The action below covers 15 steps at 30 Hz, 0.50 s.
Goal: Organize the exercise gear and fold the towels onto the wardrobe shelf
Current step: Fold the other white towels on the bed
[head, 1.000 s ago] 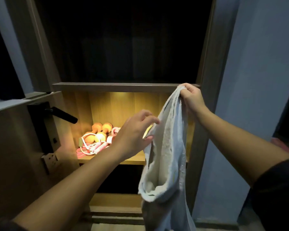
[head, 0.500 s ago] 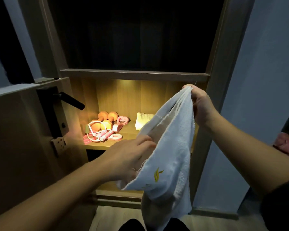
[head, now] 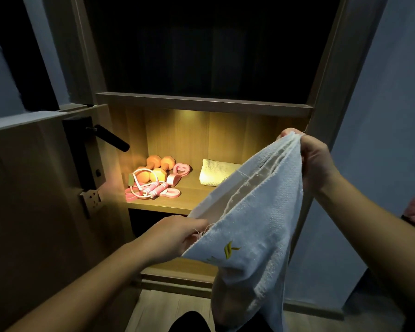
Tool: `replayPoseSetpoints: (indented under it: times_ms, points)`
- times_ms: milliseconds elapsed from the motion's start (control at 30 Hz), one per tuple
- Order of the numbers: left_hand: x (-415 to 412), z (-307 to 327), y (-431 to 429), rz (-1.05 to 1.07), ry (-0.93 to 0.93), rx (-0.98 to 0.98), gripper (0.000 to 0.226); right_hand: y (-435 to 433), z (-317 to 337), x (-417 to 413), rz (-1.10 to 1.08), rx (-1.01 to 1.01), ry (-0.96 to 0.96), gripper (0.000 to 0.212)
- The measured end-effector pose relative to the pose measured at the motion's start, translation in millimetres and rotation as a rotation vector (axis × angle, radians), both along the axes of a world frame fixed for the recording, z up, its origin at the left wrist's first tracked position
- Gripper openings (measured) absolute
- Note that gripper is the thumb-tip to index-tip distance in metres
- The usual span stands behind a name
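A white towel (head: 256,226) with a small yellow logo hangs in front of the wardrobe, stretched slantwise between my hands. My right hand (head: 309,159) pinches its gathered top corner up high. My left hand (head: 175,236) grips the lower left edge. On the lit wardrobe shelf (head: 177,200) lie orange dumbbells (head: 157,167), a pink skipping rope (head: 149,188), pink hand grips (head: 177,174) and a folded towel (head: 216,174). The held towel hides the shelf's right part.
An open door (head: 34,188) with a black lever handle (head: 110,140) stands close on the left. A grey wall (head: 381,116) rises on the right. The compartment above the shelf is dark. A wooden floor (head: 173,305) lies below.
My left hand dropped from the towel's upper edge and took hold of its lower edge, pulling it out to the left. The view tilted down and the folded towel on the shelf came into sight.
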<state>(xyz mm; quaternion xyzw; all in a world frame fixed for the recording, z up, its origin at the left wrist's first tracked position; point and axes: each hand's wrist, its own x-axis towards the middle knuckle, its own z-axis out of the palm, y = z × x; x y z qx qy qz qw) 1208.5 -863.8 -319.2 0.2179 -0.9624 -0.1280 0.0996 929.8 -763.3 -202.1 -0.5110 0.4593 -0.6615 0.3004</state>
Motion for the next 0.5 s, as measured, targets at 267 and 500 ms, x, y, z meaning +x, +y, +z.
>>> replayPoseSetpoints:
  times_ms: [267, 500]
  points:
    - [-1.5, -7.3, 0.2, -0.030, 0.153, 0.221, 0.033, 16.2, -18.1, -21.9, 0.050, 0.152, 0.001, 0.020]
    - [7.3, 2.3, -17.7, 0.052, 0.268, 0.379, 0.035, 7.5, -46.9, -31.7, -0.246, 0.262, -0.014, 0.024]
